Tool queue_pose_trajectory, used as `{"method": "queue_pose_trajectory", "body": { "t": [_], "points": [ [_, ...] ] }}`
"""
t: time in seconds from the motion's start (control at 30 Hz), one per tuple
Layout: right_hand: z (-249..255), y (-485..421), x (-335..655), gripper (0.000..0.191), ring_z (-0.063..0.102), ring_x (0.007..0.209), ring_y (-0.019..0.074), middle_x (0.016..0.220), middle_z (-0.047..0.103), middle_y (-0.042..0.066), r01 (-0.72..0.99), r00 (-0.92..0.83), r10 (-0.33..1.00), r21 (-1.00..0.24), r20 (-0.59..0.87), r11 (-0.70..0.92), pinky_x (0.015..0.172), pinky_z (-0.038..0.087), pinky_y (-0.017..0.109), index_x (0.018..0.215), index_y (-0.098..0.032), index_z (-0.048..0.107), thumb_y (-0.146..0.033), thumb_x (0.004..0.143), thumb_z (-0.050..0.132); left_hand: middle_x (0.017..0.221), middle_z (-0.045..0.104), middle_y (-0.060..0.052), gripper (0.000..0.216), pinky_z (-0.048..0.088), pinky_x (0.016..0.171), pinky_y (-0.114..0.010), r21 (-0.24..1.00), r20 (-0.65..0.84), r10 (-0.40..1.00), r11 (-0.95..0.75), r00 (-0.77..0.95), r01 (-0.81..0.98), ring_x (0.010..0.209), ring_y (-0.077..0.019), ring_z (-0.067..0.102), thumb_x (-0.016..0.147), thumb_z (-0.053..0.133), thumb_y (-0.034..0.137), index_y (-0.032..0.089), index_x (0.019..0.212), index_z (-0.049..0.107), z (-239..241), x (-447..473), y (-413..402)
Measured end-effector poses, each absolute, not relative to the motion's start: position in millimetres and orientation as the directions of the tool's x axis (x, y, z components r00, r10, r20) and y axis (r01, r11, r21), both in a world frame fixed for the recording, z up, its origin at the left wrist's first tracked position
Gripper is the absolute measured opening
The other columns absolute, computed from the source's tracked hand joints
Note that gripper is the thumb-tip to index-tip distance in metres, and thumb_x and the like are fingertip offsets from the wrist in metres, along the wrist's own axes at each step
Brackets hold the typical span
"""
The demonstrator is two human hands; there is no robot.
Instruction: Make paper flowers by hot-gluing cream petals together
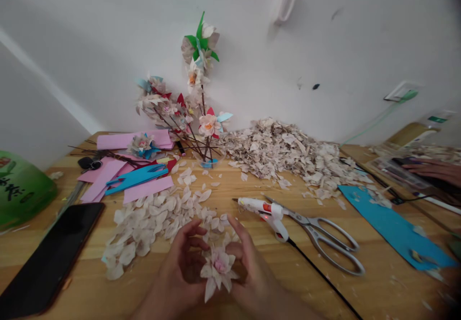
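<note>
Between my two hands, close to the table's front edge, is a handmade flower (219, 265) with pale pointed petals and a pinkish centre. My left hand (187, 262) curls around its left side, and the thumb meets it low down. On the other side my right hand (248, 262) holds it too, its index finger raised and the thumb at the petals. The flower's underside is hidden. Loose pale petals (158, 219) spread over the wood just beyond my hands. A white glue gun (261, 208) with a small red light lies to the right, touching large scissors (320, 233).
Finished flowers on twigs (205, 123) stand against the wall. A big heap of dried petals (281, 152) lies right of them. Pink paper strips (108, 180), a black phone (54, 257) and a green bottle (21, 190) occupy the left. Blue paper (392, 228) and another person's hand (435, 168) are at right.
</note>
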State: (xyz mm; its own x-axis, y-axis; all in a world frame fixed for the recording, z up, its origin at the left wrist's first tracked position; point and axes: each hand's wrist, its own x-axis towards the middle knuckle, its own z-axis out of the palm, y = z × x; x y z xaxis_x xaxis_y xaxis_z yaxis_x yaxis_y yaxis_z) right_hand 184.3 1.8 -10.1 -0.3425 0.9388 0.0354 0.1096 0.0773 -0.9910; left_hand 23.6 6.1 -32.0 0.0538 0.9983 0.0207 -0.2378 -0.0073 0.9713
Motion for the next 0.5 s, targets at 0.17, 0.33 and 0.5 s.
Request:
{"method": "queue_pose_trajectory", "body": {
  "t": [0.17, 0.33, 0.5],
  "points": [
    [-21.4, 6.5, 206.1, 0.082, 0.057, 0.107, 0.031, 0.113, 0.063, 0.012, 0.35, -0.359, 0.901, -0.86, 0.244, 0.372, 0.092, 0.043, 0.046, 0.141, -0.024, 0.014, -0.02, 0.075, 0.063, 0.103, 0.055, -0.001, 0.064, 0.052, 0.07, -0.029, 0.994, 0.102, 0.988, -0.095, 0.114, -0.062, 0.08, -0.0159, 0.059, 0.062, 0.075, 0.018, 0.04, 0.115, 0.047, -21.2, 6.5, 6.0],
    [-15.1, 18.9, 210.3, 0.082, 0.063, 0.095, 0.0284, 0.103, 0.068, 0.012, 0.41, -0.273, 0.932, -0.847, 0.24, 0.338, 0.084, 0.049, 0.044, 0.142, -0.021, 0.006, -0.023, 0.08, 0.06, 0.093, 0.06, -0.001, 0.026, 0.051, 0.071, -0.03, 0.975, 0.133, 0.991, -0.133, 0.013, 0.18, 0.078, -0.0165, 0.06, 0.074, 0.064, 0.028, 0.03, 0.099, 0.06, -2.3, -19.9, 21.0],
    [-7.9, 25.7, 210.7, 0.083, 0.066, 0.089, 0.0246, 0.092, 0.07, 0.008, 0.436, -0.189, 0.948, -0.844, 0.255, 0.313, 0.079, 0.051, 0.041, 0.141, -0.02, 0.003, -0.014, 0.078, 0.056, 0.077, 0.063, 0.0, 0.019, 0.051, 0.064, -0.029, 0.966, 0.085, 0.961, -0.015, -0.264, 0.257, 0.07, -0.0173, 0.06, 0.074, 0.061, 0.04, 0.024, 0.085, 0.061, 9.8, -27.7, 31.9]
  ]
}}
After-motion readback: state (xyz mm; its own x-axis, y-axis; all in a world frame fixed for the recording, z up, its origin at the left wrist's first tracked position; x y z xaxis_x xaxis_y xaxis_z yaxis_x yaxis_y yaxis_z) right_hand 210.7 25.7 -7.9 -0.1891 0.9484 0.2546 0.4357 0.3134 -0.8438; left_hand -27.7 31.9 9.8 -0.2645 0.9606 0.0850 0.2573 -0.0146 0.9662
